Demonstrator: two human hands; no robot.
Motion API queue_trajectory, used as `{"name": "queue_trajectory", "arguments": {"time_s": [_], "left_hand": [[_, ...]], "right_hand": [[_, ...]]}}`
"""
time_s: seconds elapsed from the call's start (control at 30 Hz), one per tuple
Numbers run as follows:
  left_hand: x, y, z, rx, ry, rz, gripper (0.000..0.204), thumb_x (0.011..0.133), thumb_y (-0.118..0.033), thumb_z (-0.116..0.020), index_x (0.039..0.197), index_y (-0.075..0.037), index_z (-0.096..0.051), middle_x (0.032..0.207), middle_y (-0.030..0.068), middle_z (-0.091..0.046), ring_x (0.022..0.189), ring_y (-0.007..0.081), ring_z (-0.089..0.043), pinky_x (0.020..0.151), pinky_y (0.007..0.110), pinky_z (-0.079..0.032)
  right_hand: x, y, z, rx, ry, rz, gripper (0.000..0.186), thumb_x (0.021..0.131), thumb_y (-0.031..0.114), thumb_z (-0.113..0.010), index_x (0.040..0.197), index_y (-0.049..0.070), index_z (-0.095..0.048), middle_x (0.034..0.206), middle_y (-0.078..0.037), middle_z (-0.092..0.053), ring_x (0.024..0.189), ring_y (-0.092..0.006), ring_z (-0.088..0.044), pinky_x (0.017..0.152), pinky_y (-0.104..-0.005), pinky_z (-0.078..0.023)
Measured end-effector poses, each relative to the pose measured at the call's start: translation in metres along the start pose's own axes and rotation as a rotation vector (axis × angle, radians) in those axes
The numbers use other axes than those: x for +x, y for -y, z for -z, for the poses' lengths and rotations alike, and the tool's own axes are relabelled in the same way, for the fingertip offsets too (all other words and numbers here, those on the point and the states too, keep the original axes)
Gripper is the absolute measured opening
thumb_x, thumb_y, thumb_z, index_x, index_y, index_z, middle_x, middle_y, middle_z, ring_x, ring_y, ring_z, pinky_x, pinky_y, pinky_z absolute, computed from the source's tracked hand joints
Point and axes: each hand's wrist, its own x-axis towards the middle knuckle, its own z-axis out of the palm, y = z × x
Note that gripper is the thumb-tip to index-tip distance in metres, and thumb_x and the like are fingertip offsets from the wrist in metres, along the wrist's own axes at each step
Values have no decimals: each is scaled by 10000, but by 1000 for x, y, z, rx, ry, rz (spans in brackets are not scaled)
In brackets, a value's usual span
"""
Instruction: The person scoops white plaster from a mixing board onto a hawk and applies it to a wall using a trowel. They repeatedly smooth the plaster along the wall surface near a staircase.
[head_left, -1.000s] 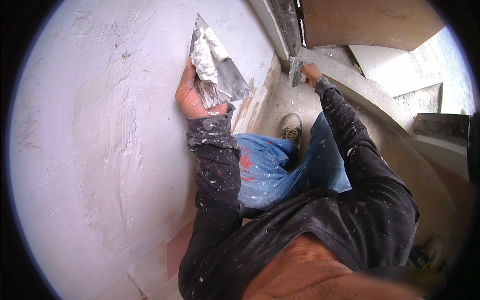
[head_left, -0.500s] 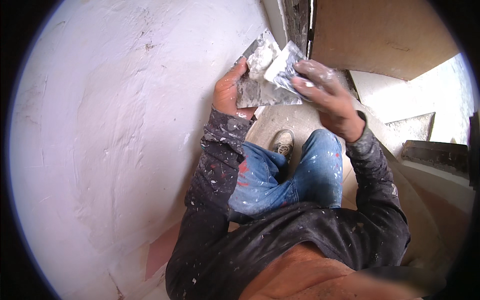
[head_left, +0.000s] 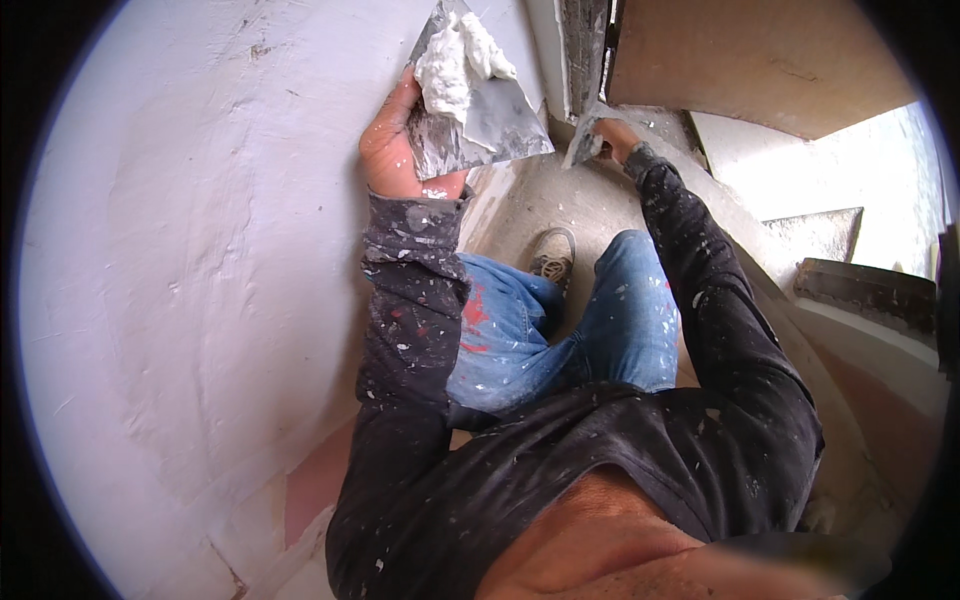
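Observation:
My left hand (head_left: 396, 140) grips a flat metal plate (head_left: 500, 118) from its left edge, thumb on top and the other fingers mostly hidden underneath. A thick heap of white putty (head_left: 455, 68) lies on the plate's upper part, and thin smears cover the rest. In my right hand (head_left: 615, 138) is a putty knife (head_left: 584, 136), its blade coated with white. That hand is stretched forward and low, close to the foot of the door frame (head_left: 583, 60). The two tools are apart.
A whitish plastered wall (head_left: 190, 200) with rough patches rises along my left. Ahead on the right hangs a brown wooden panel (head_left: 750, 65). A dark ledge (head_left: 868, 298) juts out at the right. My shoe (head_left: 552, 255) stands on the dusty floor between.
The putty knife has left the plate, and my right hand has reached forward and down toward the door frame. My left hand has moved up and left with the plate.

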Motion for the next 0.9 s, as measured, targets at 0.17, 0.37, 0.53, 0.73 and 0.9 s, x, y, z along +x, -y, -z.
{"name": "queue_trajectory", "arguments": {"time_s": [0.17,0.37,0.53,0.73,0.9], "left_hand": [[-6,-8,6,51,-89,-53,387,952,-192,-541,1249,58,-549,1229,177,-608,1167,301,-576,1004,474,-453],[-2,-6,11,-21,-21,-30,369,955,-178,-528,1235,62,-553,1206,175,-618,1134,288,-595,982,443,-478],[-3,-8,10,-102,-5,14,322,945,-157,-542,1180,58,-590,1150,160,-644,1051,254,-639,929,387,-528],[-2,-7,9,-94,25,35,393,973,-185,-491,1286,51,-517,1269,184,-580,1195,301,-556,1036,477,-428],[-2,-8,1,-115,14,32,396,976,-182,-486,1295,51,-509,1273,180,-580,1198,298,-555,1037,476,-425]], "right_hand": [[-3,86,-37,399,56,-302,161,897,129,-530,1000,50,-624,900,-80,-659,809,-241,-655,650,-428,-561],[-19,140,-24,447,106,-261,139,928,130,-577,961,-4,-580,813,-89,-621,695,-205,-627,623,-344,-578],[-50,208,-14,401,137,-133,185,922,141,-611,979,-24,-551,804,-91,-614,706,-182,-636,635,-300,-596],[-87,283,5,321,93,16,270,937,183,-613,1039,-63,-565,949,-98,-611,785,-166,-657,723,-264,-618],[-121,353,23,326,146,147,206,943,159,-583,1063,1,-637,931,-63,-651,783,-160,-660,741,-281,-585]]}}
